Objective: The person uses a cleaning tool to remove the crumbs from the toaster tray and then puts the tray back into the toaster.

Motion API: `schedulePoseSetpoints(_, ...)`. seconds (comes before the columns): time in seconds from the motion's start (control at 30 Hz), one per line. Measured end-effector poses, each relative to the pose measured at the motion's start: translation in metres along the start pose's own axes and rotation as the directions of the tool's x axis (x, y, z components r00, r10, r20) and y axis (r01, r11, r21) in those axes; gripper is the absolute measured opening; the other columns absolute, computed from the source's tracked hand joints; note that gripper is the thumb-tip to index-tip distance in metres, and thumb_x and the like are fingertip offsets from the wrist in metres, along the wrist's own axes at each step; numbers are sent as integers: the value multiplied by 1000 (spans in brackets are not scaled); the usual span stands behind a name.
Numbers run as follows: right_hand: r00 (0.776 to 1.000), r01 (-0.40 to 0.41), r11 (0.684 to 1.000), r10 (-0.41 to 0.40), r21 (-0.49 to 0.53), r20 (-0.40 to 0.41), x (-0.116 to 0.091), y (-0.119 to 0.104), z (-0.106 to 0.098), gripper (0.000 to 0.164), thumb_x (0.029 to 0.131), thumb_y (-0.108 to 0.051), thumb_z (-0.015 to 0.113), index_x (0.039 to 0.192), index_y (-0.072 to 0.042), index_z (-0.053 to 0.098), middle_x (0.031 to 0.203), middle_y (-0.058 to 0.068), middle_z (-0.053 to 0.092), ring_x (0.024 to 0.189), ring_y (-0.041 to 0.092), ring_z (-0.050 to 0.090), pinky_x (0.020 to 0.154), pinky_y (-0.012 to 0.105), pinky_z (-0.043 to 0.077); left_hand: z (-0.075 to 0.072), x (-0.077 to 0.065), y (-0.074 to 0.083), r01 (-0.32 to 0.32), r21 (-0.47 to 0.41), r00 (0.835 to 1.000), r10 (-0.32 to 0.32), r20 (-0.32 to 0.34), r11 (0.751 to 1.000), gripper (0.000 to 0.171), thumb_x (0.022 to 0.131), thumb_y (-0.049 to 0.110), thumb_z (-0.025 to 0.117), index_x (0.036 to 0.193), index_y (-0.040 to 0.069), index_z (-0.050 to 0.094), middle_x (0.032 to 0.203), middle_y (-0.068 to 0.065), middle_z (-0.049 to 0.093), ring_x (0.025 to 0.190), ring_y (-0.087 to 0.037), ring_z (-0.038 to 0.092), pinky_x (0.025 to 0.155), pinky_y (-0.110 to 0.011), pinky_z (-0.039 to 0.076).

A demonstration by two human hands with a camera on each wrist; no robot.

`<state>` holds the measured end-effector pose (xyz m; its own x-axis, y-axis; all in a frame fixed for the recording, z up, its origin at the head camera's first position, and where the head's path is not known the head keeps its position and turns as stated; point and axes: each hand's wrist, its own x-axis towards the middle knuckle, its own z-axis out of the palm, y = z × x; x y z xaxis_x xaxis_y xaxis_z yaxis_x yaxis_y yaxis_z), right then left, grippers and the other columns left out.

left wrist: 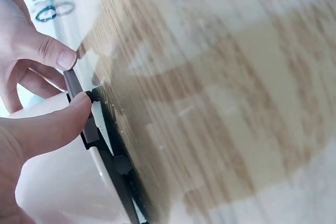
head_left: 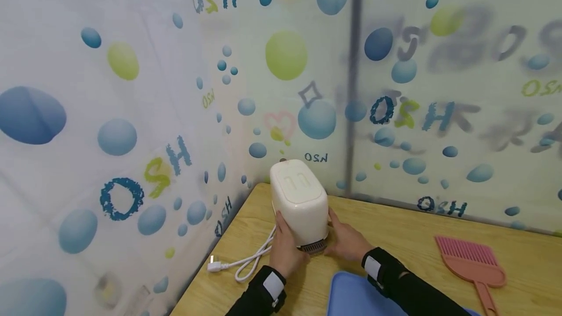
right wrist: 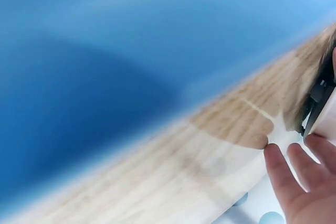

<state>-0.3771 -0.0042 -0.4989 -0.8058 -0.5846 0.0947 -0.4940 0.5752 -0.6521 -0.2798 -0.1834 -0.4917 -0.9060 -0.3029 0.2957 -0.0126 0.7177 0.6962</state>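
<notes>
A white toaster (head_left: pixel 300 208) with rounded corners and two slot-like marks on top stands near the far corner of the wooden table, tilted in the head view. My left hand (head_left: pixel 287 252) holds its near left side, thumb up along the body. My right hand (head_left: pixel 349 243) holds the right side near the base. In the left wrist view, a digit of the left hand (left wrist: pixel 47 135) lies on a dark strip (left wrist: pixel 79 95) at the base edge, with the other hand's thumb at the strip's far end. Dark feet show below. Some fingers are hidden behind the body.
The toaster's white cord (head_left: pixel 246 261) and plug (head_left: pixel 215 265) lie to its left. A blue tray (head_left: pixel 351 291) is at the near edge, partly under the right arm. A pink brush (head_left: pixel 471 260) lies to the right. A patterned curtain (head_left: pixel 285 101) hangs behind the table.
</notes>
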Motion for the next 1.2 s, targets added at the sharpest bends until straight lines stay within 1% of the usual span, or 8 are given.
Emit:
schedulePoseSetpoints(0.1,1000,-11,999,11,41,7,1,0,-1,118,74,-11,91,162,-10,13,145,22,54,133,42,51,109,63,35,1,2,0,25,-35,999,-25,23,999,136,53,-2,98,155,-5,8,145,-34,40,128,-46,50,104,-55,43)
schedulePoseSetpoints(0.2,1000,-27,998,27,62,10,2,-1,-2,114,77,-10,89,162,-11,14,146,21,53,135,42,50,109,63,34,2,4,-1,48,-49,998,-46,47,998,134,57,-3,97,155,-3,6,147,-33,39,125,-44,54,103,-53,45)
schedulePoseSetpoints(0.4,999,-25,999,26,46,-27,2,-5,-1,101,84,-8,83,161,-9,18,142,22,56,129,39,56,106,59,40,4,1,-4,-3,-15,1000,3,17,1000,121,67,-6,90,153,-5,6,141,-36,43,108,-43,62,91,-51,51)
schedulePoseSetpoints(0.5,999,-29,998,31,50,-29,3,-5,1,102,82,-6,84,161,-7,18,140,23,58,127,39,57,105,58,42,3,1,-5,-14,2,1000,14,12,1000,120,66,-8,90,152,-6,7,138,-36,45,109,-44,62,92,-52,51)
schedulePoseSetpoints(0.67,999,-53,996,54,76,-11,7,-2,0,107,77,-5,88,158,-2,18,133,24,61,122,40,60,102,59,44,0,6,-3,29,-39,1000,-29,13,999,124,60,-7,93,153,-7,11,135,-36,48,118,-46,56,98,-54,47)
schedulePoseSetpoints(0.87,999,-53,990,53,132,-1,13,2,0,112,73,-2,90,158,-3,18,143,26,53,132,44,51,108,62,37,2,10,-3,47,-91,999,-45,29,995,135,54,-6,96,154,-9,6,140,-38,44,125,-48,52,103,-55,43)
schedulePoseSetpoints(1.07,998,-42,990,47,137,-34,15,-1,2,109,72,-1,90,158,-5,23,144,24,54,129,43,54,106,60,41,6,10,-6,38,-64,999,-38,-9,997,124,55,-10,92,151,-5,13,132,-32,53,113,-42,60,95,-52,48)
schedulePoseSetpoints(1.2,997,-22,992,31,126,-70,15,-4,2,106,72,0,89,156,-2,25,142,26,55,126,44,57,104,60,42,8,13,-5,31,-21,999,-31,-23,999,120,56,-9,91,150,-7,16,128,-31,56,107,-40,63,91,-51,50)
